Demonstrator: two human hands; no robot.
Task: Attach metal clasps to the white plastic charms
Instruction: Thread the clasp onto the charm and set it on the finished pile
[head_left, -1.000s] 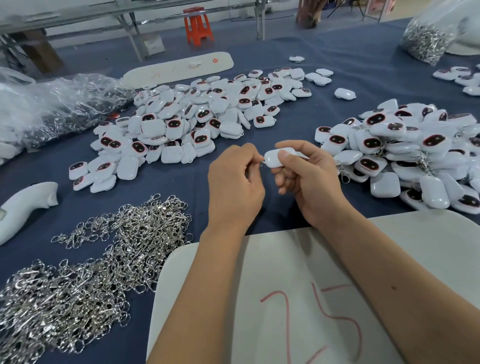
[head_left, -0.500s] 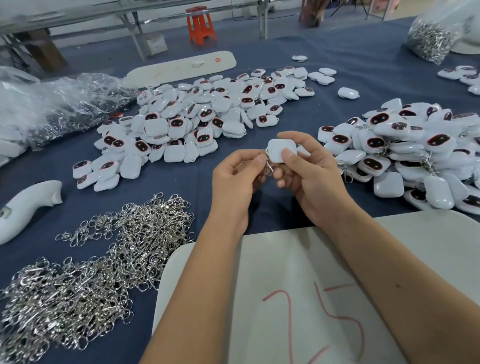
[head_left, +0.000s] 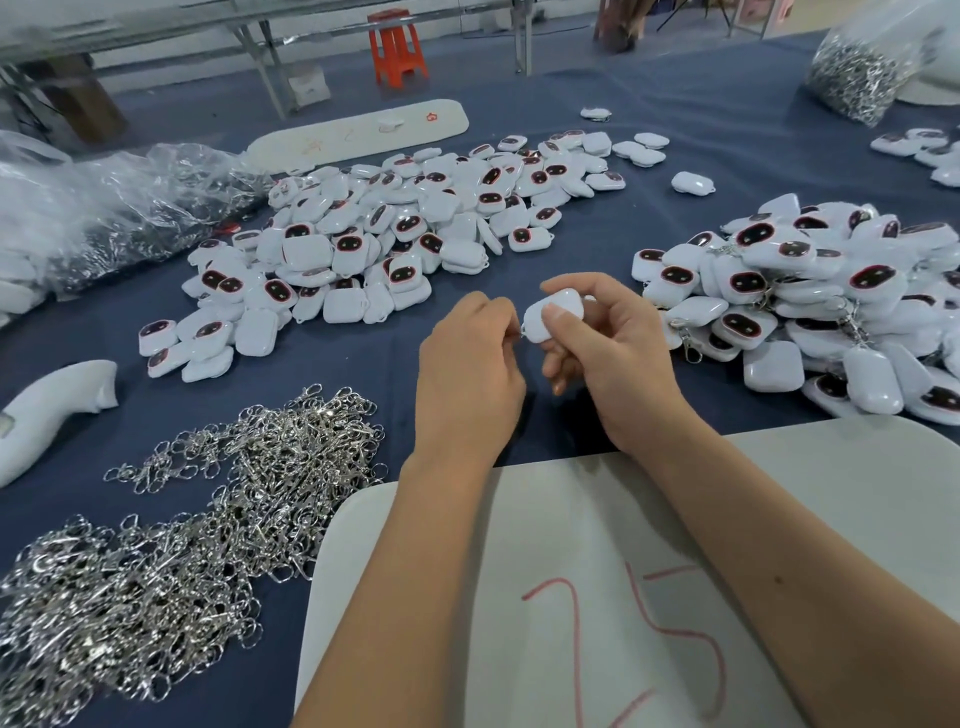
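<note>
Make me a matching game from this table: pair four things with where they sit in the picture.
Things:
1. loose metal clasps
2. orange stool
3. charms with clasps on
4. charm being worked on

Places:
A. heaped at the right
B. pinched in the right hand
C. on the floor beyond the table
D. heaped near left

Pairs: 1-D, 2-C, 3-A, 4-B

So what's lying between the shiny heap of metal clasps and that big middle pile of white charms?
In the head view, only bare blue cloth separates the clasp heap from the middle charm pile; nothing lies there.
</note>
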